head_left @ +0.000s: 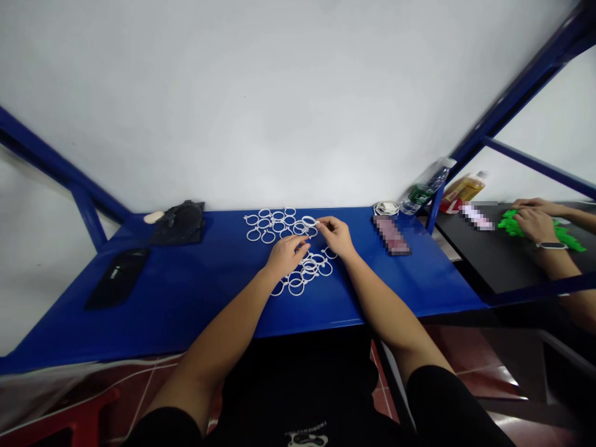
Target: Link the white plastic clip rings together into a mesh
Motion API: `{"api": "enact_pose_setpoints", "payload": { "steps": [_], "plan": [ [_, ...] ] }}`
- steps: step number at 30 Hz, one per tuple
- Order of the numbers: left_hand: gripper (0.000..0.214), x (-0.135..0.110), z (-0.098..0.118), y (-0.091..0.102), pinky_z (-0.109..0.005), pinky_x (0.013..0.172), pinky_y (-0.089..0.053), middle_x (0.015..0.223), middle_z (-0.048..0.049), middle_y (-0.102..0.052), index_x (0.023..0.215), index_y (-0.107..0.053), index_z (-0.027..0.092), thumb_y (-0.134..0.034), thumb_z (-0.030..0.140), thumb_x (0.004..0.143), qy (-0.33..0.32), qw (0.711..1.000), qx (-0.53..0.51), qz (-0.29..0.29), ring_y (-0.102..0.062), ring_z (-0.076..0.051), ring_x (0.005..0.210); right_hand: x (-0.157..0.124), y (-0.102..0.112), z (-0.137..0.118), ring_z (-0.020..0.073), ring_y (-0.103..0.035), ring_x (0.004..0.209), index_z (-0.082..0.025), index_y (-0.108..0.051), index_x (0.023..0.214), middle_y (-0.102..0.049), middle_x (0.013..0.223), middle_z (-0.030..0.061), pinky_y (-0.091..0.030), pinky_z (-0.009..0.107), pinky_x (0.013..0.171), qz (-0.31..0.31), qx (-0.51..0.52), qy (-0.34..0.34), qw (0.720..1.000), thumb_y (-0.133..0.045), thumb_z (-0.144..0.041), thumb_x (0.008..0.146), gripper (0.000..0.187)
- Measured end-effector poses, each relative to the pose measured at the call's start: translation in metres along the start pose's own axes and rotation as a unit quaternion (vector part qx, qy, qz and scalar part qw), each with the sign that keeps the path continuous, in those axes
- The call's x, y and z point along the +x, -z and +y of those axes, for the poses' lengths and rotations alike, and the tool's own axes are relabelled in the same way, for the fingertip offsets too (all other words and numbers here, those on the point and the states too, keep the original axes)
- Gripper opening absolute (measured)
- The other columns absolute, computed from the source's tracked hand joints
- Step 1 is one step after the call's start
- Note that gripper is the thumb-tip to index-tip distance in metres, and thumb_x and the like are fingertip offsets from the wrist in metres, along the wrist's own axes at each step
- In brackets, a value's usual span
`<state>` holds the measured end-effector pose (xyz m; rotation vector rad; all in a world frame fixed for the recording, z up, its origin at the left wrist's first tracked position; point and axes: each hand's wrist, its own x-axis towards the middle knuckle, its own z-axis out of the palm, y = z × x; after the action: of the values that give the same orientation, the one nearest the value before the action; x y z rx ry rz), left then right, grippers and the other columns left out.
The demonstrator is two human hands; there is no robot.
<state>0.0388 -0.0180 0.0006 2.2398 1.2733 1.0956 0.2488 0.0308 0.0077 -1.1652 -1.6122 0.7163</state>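
Between the thumb and fingers of my right hand (336, 236) is a white ring (309, 221) that looks like a curtain ring, raised a little over the others. My left hand (286, 256) is just in front of it, fingers curved and slightly apart, with nothing plainly held. Beyond my hands, several white rings (267, 236) with small knobs lie spread on the blue table (209, 298). A nearer, overlapping group of rings (310, 267) lies partly hidden under my left hand.
At the left are a crumpled black bag (179, 225), a beige oval item (153, 217) and a flat black pouch (117, 279). To the right are a phone (392, 234), a coiled white cable (386, 208) and a bottle (426, 189). Another person's hands (535, 220) touch green pieces (565, 237).
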Motion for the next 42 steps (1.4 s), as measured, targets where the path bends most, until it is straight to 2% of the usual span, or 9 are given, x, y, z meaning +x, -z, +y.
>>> {"api": "enact_pose_setpoints", "payload": {
  "steps": [3, 7, 18, 23, 25, 30, 33, 37, 42],
  "plan": [
    [0.023, 0.001, -0.003, 0.001, -0.036, 0.093, -0.057, 0.102, -0.0062, -0.078, 0.123, -0.075, 0.023, -0.062, 0.028, 0.104, 0.0, 0.999, 0.003, 0.038, -0.073, -0.022, 0.099, -0.008, -0.007, -0.012, 0.0201, -0.07, 0.078, -0.021, -0.079, 0.106, -0.08, 0.093, 0.0062, -0.058, 0.034, 0.075, -0.075, 0.037, 0.027, 0.996, -0.07, -0.057, 0.094, 0.039],
    [0.018, 0.001, -0.005, 0.002, -0.035, 0.09, -0.056, 0.098, -0.0051, -0.078, 0.114, -0.077, 0.025, -0.062, 0.028, 0.105, -0.008, 0.997, 0.004, 0.075, -0.073, -0.021, 0.095, -0.013, -0.008, -0.023, 0.018, -0.066, 0.073, -0.024, -0.079, 0.104, -0.079, 0.091, 0.0048, -0.055, 0.033, 0.073, -0.125, 0.0, 0.072, 0.99, -0.068, -0.058, 0.097, 0.036],
    [0.016, 0.0, -0.01, 0.004, -0.034, 0.085, -0.053, 0.086, -0.0035, -0.075, 0.097, -0.077, 0.023, -0.061, 0.025, 0.103, -0.029, 0.998, 0.036, 0.049, -0.069, -0.02, 0.086, -0.009, 0.004, -0.024, 0.0167, -0.064, 0.073, -0.02, -0.078, 0.095, -0.076, 0.084, 0.0034, -0.049, 0.028, 0.067, -0.177, -0.004, 0.085, 0.981, -0.073, -0.049, 0.096, 0.03],
    [0.017, 0.007, -0.018, 0.005, -0.036, 0.091, -0.055, 0.102, -0.0063, -0.08, 0.105, -0.078, 0.022, -0.062, 0.02, 0.101, 0.052, 0.995, 0.024, 0.076, -0.073, -0.023, 0.097, -0.006, 0.014, -0.023, 0.0177, -0.069, 0.083, -0.022, -0.08, 0.109, -0.078, 0.098, 0.005, -0.054, 0.03, 0.077, -0.215, -0.03, 0.121, 0.969, -0.068, -0.032, 0.099, 0.019],
    [0.019, 0.008, -0.021, 0.006, -0.036, 0.093, -0.056, 0.109, -0.0062, -0.08, 0.108, -0.078, 0.022, -0.059, 0.02, 0.103, 0.087, 0.993, 0.003, 0.083, -0.074, -0.023, 0.101, -0.004, 0.016, -0.018, 0.0189, -0.071, 0.089, -0.023, -0.079, 0.12, -0.078, 0.105, 0.0063, -0.056, 0.032, 0.084, -0.22, -0.088, 0.132, 0.963, -0.064, -0.022, 0.1, 0.025],
    [0.015, 0.006, -0.017, 0.003, -0.04, 0.096, -0.054, 0.106, -0.006, -0.08, 0.107, -0.079, 0.022, -0.065, 0.025, 0.102, 0.072, 0.996, 0.044, 0.008, -0.072, -0.025, 0.103, -0.001, 0.009, 0.001, 0.0269, -0.066, 0.114, -0.021, -0.075, 0.133, -0.073, 0.127, 0.0129, -0.051, 0.042, 0.104, -0.182, -0.296, 0.135, 0.928, -0.059, -0.011, 0.098, 0.039],
    [0.013, 0.003, -0.011, -0.001, -0.041, 0.097, -0.053, 0.107, -0.0053, -0.081, 0.108, -0.08, 0.023, -0.071, 0.027, 0.098, 0.024, 0.996, 0.068, -0.055, -0.071, -0.026, 0.103, 0.001, 0.006, 0.01, 0.03, -0.063, 0.117, -0.021, -0.078, 0.126, -0.069, 0.136, 0.0135, -0.05, 0.045, 0.104, -0.191, -0.353, 0.123, 0.907, -0.064, -0.016, 0.097, 0.032],
    [0.015, 0.002, -0.004, -0.002, -0.042, 0.095, -0.052, 0.105, -0.0044, -0.081, 0.11, -0.08, 0.024, -0.073, 0.03, 0.098, 0.005, 0.993, 0.076, -0.087, -0.071, -0.025, 0.1, 0.004, 0.011, 0.012, 0.0272, -0.065, 0.108, -0.021, -0.08, 0.094, -0.074, 0.123, 0.0114, -0.05, 0.042, 0.101, -0.191, -0.33, 0.132, 0.915, -0.068, -0.018, 0.094, 0.012],
    [0.02, 0.005, -0.005, 0.002, -0.046, 0.098, -0.051, 0.106, -0.0061, -0.081, 0.117, -0.078, 0.023, -0.073, 0.029, 0.099, 0.066, 0.992, 0.106, -0.029, -0.072, -0.029, 0.106, 0.002, 0.014, 0.0, 0.0204, -0.064, 0.084, -0.019, -0.075, 0.093, -0.073, 0.092, 0.006, -0.049, 0.032, 0.081, -0.158, -0.221, 0.119, 0.955, -0.067, -0.021, 0.095, 0.008]
  ]
}}
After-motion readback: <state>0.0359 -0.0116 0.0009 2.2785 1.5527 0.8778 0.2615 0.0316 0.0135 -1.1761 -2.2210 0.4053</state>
